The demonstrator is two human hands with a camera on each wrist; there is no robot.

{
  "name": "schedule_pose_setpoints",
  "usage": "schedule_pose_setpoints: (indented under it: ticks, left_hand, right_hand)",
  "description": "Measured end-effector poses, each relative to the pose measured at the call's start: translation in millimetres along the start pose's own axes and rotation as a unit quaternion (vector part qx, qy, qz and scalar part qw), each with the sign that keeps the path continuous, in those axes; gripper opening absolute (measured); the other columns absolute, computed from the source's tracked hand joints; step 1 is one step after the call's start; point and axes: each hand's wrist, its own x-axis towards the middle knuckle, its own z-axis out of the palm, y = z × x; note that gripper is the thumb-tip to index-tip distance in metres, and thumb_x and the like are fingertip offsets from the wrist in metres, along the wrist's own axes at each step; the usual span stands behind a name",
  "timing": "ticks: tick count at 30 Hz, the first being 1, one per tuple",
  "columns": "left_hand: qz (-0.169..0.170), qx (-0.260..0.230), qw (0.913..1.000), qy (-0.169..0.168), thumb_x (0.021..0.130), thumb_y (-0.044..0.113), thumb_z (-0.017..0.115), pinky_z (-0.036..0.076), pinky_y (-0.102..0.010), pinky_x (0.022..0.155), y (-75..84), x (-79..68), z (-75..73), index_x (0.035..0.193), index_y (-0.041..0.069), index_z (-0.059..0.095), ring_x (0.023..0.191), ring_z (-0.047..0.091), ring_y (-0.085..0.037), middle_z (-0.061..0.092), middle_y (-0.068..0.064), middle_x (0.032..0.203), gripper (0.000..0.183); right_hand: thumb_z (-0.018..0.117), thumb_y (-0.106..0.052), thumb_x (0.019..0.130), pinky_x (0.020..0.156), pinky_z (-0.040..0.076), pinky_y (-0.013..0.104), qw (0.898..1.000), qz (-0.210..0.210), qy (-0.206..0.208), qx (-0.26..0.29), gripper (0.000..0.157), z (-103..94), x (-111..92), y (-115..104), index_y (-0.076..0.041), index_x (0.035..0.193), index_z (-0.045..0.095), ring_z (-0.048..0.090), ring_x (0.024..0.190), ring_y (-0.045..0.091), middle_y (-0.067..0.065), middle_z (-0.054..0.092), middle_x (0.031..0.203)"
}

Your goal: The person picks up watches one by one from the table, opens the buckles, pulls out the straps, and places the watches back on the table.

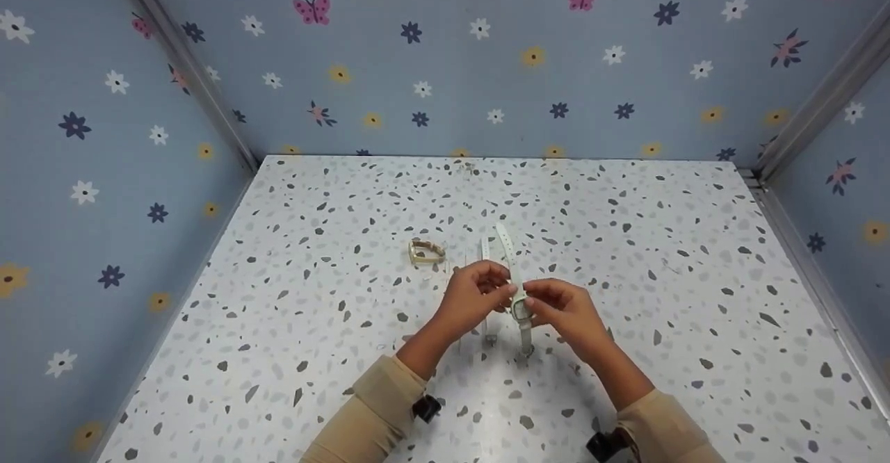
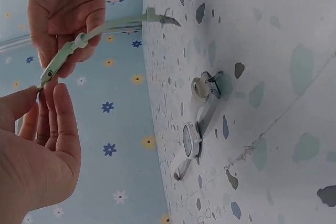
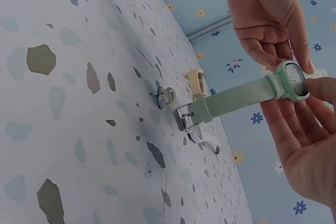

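Observation:
Both hands hold a mint-green wristwatch (image 1: 521, 310) above the table. My left hand (image 1: 478, 292) pinches it between thumb and fingers near the upper end of the case. Opposite, my right hand (image 1: 567, 310) pinches the other side of the case. The watch face (image 3: 296, 81) shows in the right wrist view, with the buckle strap (image 3: 241, 98) hanging down toward the table. A white wristwatch (image 2: 190, 140) lies stretched out on the table beneath the hands; the left hand hides part of it in the head view.
A gold-coloured watch (image 1: 426, 252) with a closed band stands on the speckled table (image 1: 334, 296), left of the hands. Patterned blue panels (image 1: 459, 60) rise behind the table and on both sides.

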Motion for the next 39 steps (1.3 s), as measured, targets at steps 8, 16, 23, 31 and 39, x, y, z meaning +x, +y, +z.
schedule_pose_setpoints:
  ticks: [8, 16, 23, 31, 39]
  left_hand:
    - [-0.021, 0.006, 0.9997, -0.012, 0.082, 0.003, 0.061, 0.053, -0.042, 0.064, -0.2, -0.6, 0.3, 0.100, -0.004, 0.057, 0.072, 0.061, -0.039, 0.060, -0.025, 0.085, 0.020]
    - [-0.001, 0.050, 0.9986, -0.015, 0.082, 0.006, 0.062, 0.053, -0.041, 0.060, -4.9, -1.4, -2.7, 0.103, -0.006, 0.059, 0.069, 0.061, -0.036, 0.062, -0.019, 0.083, 0.024]
    - [0.022, 0.102, 0.9945, 0.011, 0.080, 0.010, 0.065, 0.052, -0.028, 0.053, -25.4, 2.1, -7.2, 0.097, 0.006, 0.063, 0.065, 0.061, -0.022, 0.064, -0.008, 0.081, 0.017]
    - [0.036, 0.181, 0.9825, 0.025, 0.080, 0.025, 0.067, 0.050, -0.025, 0.063, -44.2, 0.0, -18.1, 0.098, 0.020, 0.063, 0.080, 0.059, -0.009, 0.059, 0.006, 0.095, 0.019]
    - [0.055, 0.140, 0.9886, 0.012, 0.079, 0.014, 0.067, 0.051, -0.029, 0.067, -27.7, -8.2, -26.6, 0.103, 0.009, 0.061, 0.090, 0.057, -0.029, 0.056, -0.011, 0.102, 0.025]
  right_hand:
    - [0.065, -0.015, 0.081, 0.063, 0.053, 0.043, 0.997, 0.046, -0.038, 0.040, 0.037, -5.2, -1, 0, 0.006, 0.110, 0.054, 0.061, 0.082, 0.027, 0.018, 0.059, 0.100]
    - [0.065, -0.013, 0.081, 0.062, 0.053, 0.045, 0.997, 0.049, -0.030, 0.043, 0.035, -11.9, -1, 1, 0.005, 0.108, 0.055, 0.060, 0.079, 0.024, 0.019, 0.057, 0.097]
    - [0.066, -0.013, 0.080, 0.061, 0.053, 0.043, 0.998, 0.051, 0.001, 0.045, 0.039, -19.8, 2, 0, 0.009, 0.109, 0.053, 0.059, 0.078, 0.024, 0.018, 0.055, 0.095]
    - [0.066, -0.012, 0.079, 0.061, 0.053, 0.040, 0.994, 0.072, 0.036, 0.070, 0.038, -27.0, 4, -3, 0.007, 0.110, 0.053, 0.056, 0.081, 0.022, 0.018, 0.053, 0.097]
    - [0.064, -0.009, 0.080, 0.062, 0.053, 0.038, 0.990, 0.090, 0.052, 0.096, 0.042, -33.3, 7, -2, 0.012, 0.113, 0.048, 0.056, 0.079, 0.020, 0.015, 0.054, 0.094]
